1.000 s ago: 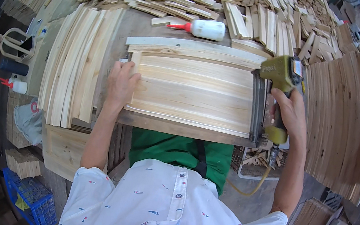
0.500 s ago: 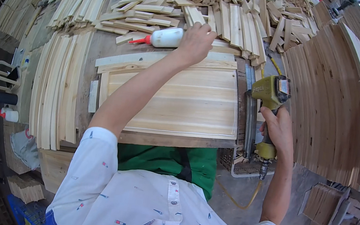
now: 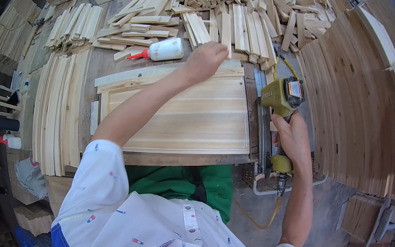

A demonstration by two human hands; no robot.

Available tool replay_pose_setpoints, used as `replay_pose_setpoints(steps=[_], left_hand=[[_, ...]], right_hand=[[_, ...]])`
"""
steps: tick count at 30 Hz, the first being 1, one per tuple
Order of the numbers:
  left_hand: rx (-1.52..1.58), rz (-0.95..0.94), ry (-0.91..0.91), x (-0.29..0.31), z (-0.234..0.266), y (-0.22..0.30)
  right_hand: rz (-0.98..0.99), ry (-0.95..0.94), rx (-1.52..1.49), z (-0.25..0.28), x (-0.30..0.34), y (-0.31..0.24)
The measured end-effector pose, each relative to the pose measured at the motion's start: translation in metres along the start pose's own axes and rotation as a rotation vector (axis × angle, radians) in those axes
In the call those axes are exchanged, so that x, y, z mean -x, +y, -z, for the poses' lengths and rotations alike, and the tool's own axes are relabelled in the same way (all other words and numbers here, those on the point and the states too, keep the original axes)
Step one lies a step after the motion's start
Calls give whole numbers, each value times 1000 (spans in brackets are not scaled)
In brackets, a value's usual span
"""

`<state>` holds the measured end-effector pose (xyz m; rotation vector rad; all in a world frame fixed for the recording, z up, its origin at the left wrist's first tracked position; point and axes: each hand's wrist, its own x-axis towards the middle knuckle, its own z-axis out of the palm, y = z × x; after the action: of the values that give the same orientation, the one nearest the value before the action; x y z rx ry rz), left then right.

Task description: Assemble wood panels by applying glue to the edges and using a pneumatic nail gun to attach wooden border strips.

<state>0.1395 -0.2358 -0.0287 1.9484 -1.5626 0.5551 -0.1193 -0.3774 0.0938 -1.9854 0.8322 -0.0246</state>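
Observation:
My left hand (image 3: 206, 63) is reached out over the far edge of a pale wooden panel (image 3: 193, 115). Its fingers are closed at the near end of a short wooden strip (image 3: 226, 31); the palm side is hidden. Just left of it, a white glue bottle (image 3: 167, 49) with a red nozzle lies on its side. At the panel's right, my right hand (image 3: 294, 139) is wrapped around the handle of an olive-green pneumatic nail gun (image 3: 277, 96). A yellow air hose (image 3: 273, 215) hangs from the gun's handle end.
Loose wooden strips (image 3: 246, 28) are heaped beyond the panel. Long slats (image 3: 57, 111) lie stacked on the left. A tall row of boards (image 3: 350, 106) stands on the right. Below the nail gun is a crate (image 3: 269, 189). Another glue bottle (image 3: 12, 142) is at far left.
My left hand has drawn slightly nearer, and its fingers have closed at a strip's end. The right hand still grips the nail gun. The whole view has shifted a little.

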Motion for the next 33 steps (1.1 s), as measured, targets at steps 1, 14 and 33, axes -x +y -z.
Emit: replay_pose_setpoints(steps=[1,14,33], left_hand=[[8,-25,-6,16,13,21],[63,514,-162,62,46,108],[697,969,-280,57,5,144]], right_hand=[[12,9,-3,0,0,2],[9,3,23,-1,0,-4],[63,-2,4,0,-6,9]])
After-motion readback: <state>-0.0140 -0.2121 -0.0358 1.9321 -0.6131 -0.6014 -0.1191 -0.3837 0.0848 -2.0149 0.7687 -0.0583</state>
